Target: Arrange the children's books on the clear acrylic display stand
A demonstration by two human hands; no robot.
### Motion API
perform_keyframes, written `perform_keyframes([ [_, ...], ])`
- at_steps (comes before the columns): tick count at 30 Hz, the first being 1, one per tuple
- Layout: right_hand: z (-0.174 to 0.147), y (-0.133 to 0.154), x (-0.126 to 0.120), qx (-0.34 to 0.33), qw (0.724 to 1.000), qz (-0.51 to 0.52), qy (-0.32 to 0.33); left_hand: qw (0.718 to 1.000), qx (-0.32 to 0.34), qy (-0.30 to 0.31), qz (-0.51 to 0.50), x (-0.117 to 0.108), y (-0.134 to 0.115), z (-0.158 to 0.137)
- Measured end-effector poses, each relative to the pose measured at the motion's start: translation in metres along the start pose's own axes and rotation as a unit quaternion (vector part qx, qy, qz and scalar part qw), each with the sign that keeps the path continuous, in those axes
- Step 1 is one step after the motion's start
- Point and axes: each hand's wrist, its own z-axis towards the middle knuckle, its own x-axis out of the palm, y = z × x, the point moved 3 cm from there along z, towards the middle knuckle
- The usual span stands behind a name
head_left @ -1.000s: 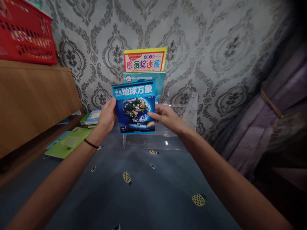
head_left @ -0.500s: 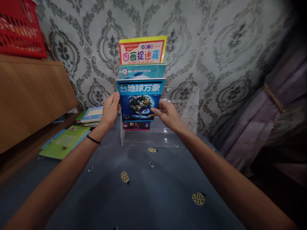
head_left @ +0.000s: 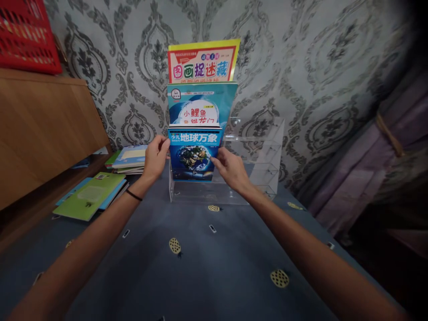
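Note:
A dark blue book with a globe on its cover (head_left: 195, 156) stands upright in a lower front tier of a clear acrylic rack (head_left: 254, 170). At its left edge is my left hand (head_left: 156, 156), fingers curled and partly hidden behind the book. My right hand (head_left: 231, 168) pinches the right edge, thumb on the cover and fingers behind. Behind it, one tier higher, rises a teal book (head_left: 200, 98). A yellow-edged book with a pink cover (head_left: 203, 62) stands at the very back, its lower part hidden.
Left of the rack lie a stack of books (head_left: 130, 158) and a green book (head_left: 90, 196) over blue ones. A wooden cabinet (head_left: 47, 133) carries a red basket (head_left: 28, 38). A purple curtain (head_left: 364, 165) hangs at right. The blue patterned cloth (head_left: 214, 267) spreads in front.
Both hands have lowered the dark blue book into the rack. More of the teal book's cover shows behind it. The view has shifted slightly.

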Motion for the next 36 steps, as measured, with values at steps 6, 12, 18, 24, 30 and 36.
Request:
perform_keyframes([
  [6, -0.008, 0.001, 0.000, 0.016, 0.989, -0.144, -0.022, 0.997, 0.020, -0.006, 0.068, -0.003, 0.007, -0.003],
  [12, -0.009, 0.002, 0.001, 0.037, 0.988, -0.152, 0.013, 0.989, 0.044, 0.015, 0.140, -0.003, 0.004, -0.013],
  [18, -0.009, -0.002, 0.003, 0.019, 0.988, -0.148, 0.028, 0.987, 0.031, 0.020, 0.158, -0.004, 0.006, -0.013],
  [24, -0.010, -0.004, 0.003, 0.018, 0.988, -0.152, 0.026, 0.990, 0.029, 0.031, 0.135, -0.005, 0.008, -0.016],
  [30, -0.012, -0.003, 0.001, 0.019, 0.988, -0.151, 0.030, 0.991, 0.025, 0.023, 0.130, -0.007, 0.003, -0.019],
  [36, -0.013, -0.004, -0.001, 0.022, 0.989, -0.145, 0.026, 0.993, 0.016, 0.019, 0.118, -0.009, 0.000, -0.020],
])
